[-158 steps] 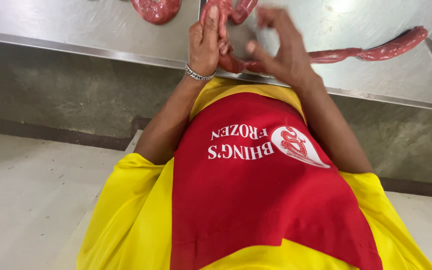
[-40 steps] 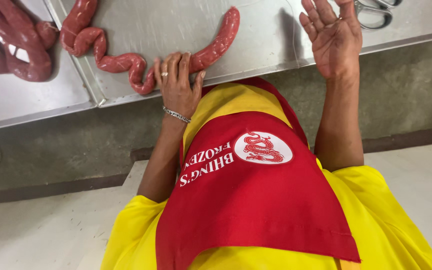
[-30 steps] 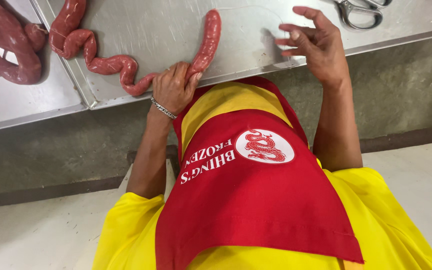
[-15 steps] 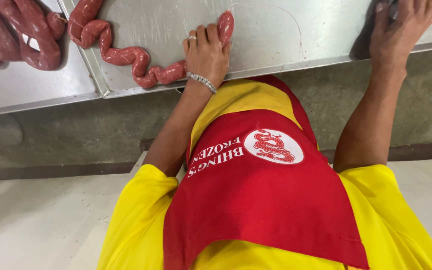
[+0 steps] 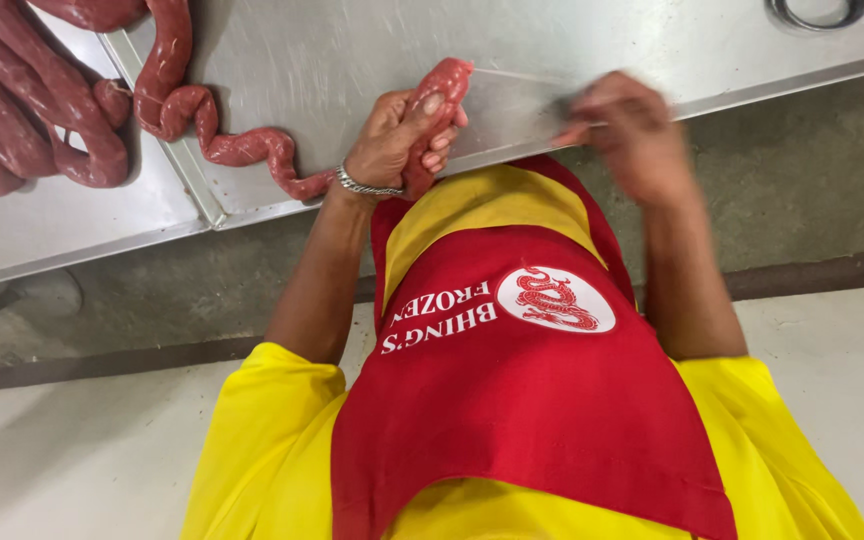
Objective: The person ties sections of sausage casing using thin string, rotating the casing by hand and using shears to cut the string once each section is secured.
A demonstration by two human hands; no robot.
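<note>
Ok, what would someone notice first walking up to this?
The long red sausage rope winding across the steel table, its end gripped upright in the left hand. A thin string runs from it to the blurred right hand. More sausage coils lie far left.

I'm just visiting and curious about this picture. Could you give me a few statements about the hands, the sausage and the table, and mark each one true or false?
1. The left hand grips the end of the long reddish raw sausage rope. True.
2. The right hand rests flat and sharp on the sausage. False: it is blurred, raised beside the sausage end, and seems to pull a thin pale string.
3. The left wrist wears a silver chain bracelet. True.
4. The sausage lies on a wooden board. False: it lies on a shiny steel table.
5. A pile of reddish sausage coils lies at far left. True.
</note>
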